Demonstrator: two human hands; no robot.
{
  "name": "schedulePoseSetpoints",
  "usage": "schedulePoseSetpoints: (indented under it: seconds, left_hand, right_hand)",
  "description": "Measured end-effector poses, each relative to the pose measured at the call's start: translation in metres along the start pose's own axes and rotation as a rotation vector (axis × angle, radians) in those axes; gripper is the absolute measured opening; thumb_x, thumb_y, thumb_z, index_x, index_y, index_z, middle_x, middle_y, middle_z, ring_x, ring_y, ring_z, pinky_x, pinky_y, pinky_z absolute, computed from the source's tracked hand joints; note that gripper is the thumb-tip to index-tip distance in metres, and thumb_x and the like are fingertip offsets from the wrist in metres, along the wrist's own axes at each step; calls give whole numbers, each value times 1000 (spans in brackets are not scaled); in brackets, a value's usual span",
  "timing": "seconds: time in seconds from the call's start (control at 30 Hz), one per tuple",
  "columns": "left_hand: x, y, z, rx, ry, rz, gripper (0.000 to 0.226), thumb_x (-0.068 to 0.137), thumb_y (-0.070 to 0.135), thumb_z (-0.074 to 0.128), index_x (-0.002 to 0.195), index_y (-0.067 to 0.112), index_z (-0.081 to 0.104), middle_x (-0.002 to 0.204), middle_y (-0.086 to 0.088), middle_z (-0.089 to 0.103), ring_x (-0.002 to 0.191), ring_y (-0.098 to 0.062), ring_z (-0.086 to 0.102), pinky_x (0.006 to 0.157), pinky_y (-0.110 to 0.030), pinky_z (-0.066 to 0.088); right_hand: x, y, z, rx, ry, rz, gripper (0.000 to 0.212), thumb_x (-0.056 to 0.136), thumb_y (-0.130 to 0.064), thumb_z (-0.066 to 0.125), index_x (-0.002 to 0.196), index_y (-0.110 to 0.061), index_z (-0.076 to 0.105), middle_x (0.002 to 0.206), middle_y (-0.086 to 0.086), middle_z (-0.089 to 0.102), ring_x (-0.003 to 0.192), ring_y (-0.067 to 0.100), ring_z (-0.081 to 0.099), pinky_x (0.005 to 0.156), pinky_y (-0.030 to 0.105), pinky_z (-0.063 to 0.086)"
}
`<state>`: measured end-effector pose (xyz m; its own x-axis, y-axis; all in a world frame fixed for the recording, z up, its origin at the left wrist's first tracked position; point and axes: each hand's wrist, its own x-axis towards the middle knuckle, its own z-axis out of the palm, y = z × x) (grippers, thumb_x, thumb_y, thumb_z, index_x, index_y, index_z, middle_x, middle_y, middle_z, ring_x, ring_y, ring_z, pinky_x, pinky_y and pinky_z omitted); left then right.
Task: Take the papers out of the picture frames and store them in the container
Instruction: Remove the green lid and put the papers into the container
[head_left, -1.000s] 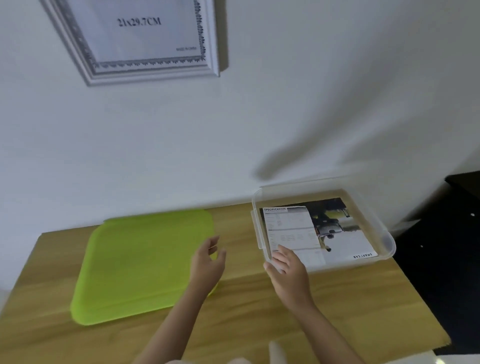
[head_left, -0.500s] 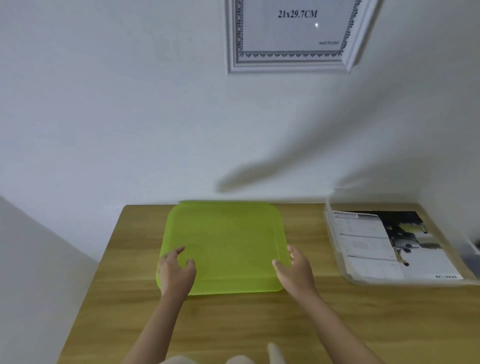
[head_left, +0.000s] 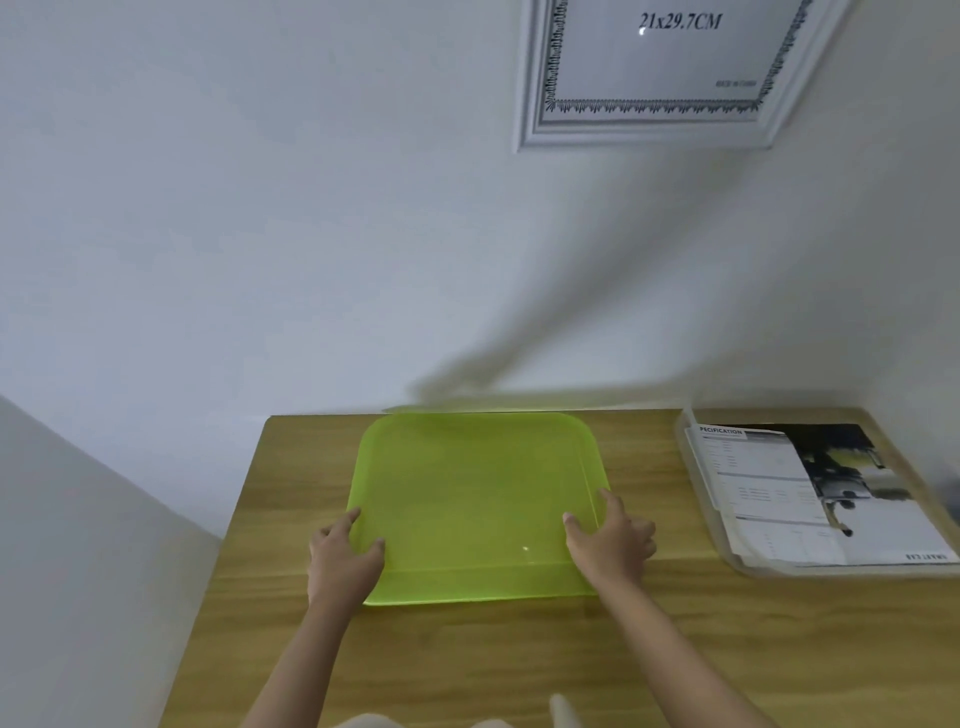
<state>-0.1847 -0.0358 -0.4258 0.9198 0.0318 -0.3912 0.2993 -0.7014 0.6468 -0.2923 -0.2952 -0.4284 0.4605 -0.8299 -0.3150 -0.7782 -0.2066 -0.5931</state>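
Papers (head_left: 810, 493) stored in container (head_left: 698, 499); lid (head_left: 467, 493) gripped at both near corners, left hand (head_left: 340, 558), right hand (head_left: 613, 540). Next: lift, carry right, seat squarely.

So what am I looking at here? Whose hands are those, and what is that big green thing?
The camera sits on a person's head and looks down, so you see their own two hands. The left hand and right hand grip the two sides of a green lid lying on a wooden table. At the right stands a clear container with papers already inside. Up on the wall hangs a white picture frame with a sheet in it.
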Motion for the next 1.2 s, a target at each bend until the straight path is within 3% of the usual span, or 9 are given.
schedulePoseSetpoints:
  seconds: [0.1, 0.33, 0.47, 0.57, 0.67, 0.9, 1.07, 1.2]
  left_hand:
    - [-4, 2, -3, -11, 4, 41, 59, 82, 22, 64, 137, 24, 43, 130, -11, 38, 89, -18, 44, 79, -34, 43]
    - [-35, 24, 8, 31, -49, 147, 67, 84, 24, 62, 143, 32, 31, 124, -9, 37, 91, -17, 43, 77, -31, 40]
    - [-52, 52, 23, 20, -105, 232, 73, 82, 23, 66, 144, 31, 28, 126, -14, 42, 104, -22, 46, 89, -35, 41]
    - [-69, 81, 44, 48, -112, 288, 73, 81, 25, 67, 144, 30, 29, 113, -8, 41, 97, -19, 45, 91, -35, 41]
    - [-89, 117, 74, 61, -139, 319, 73, 81, 26, 67, 144, 28, 30, 115, -9, 41, 111, -25, 47, 97, -37, 41]
    - [-145, 197, 170, 108, -176, 411, 74, 83, 32, 63, 146, 29, 23, 118, -6, 40, 93, -12, 38, 87, -28, 37]
    - [-170, 242, 234, 168, -193, 382, 75, 84, 36, 59, 146, 31, 19, 130, -7, 37, 107, -22, 51, 87, -33, 44]
    - [-183, 266, 270, 218, -179, 333, 75, 83, 36, 57, 147, 29, 19, 130, -7, 32, 100, -23, 55, 82, -34, 48]
  right_hand:
    - [1, 1, -6, 14, 46, -11, 60, 78, -41, 68, 132, -28, 47, 127, 21, 38, 117, 36, 34, 93, 39, 39]
    - [2, 12, -47, 51, 254, -101, 52, 78, -40, 68, 127, -28, 53, 118, 17, 42, 113, 33, 36, 83, 39, 41]
    - [15, 29, -86, 97, 368, -152, 47, 79, -40, 68, 123, -28, 57, 115, 14, 43, 107, 33, 41, 78, 40, 43]
    - [31, 49, -118, 143, 423, -175, 44, 80, -40, 67, 121, -29, 57, 115, 12, 43, 107, 32, 42, 74, 39, 43]
    - [54, 71, -156, 207, 480, -188, 42, 80, -39, 67, 120, -30, 57, 115, 12, 43, 109, 32, 42, 73, 38, 43]
    - [124, 140, -250, 218, 543, -145, 43, 80, -37, 69, 120, -26, 59, 112, 17, 47, 107, 34, 45, 77, 39, 41]
    - [176, 185, -293, 196, 545, -123, 43, 81, -40, 67, 121, -26, 58, 116, 18, 47, 109, 33, 42, 82, 44, 44]
    - [208, 207, -312, 171, 485, -80, 44, 81, -40, 66, 121, -28, 56, 118, 14, 44, 109, 32, 41, 81, 45, 46]
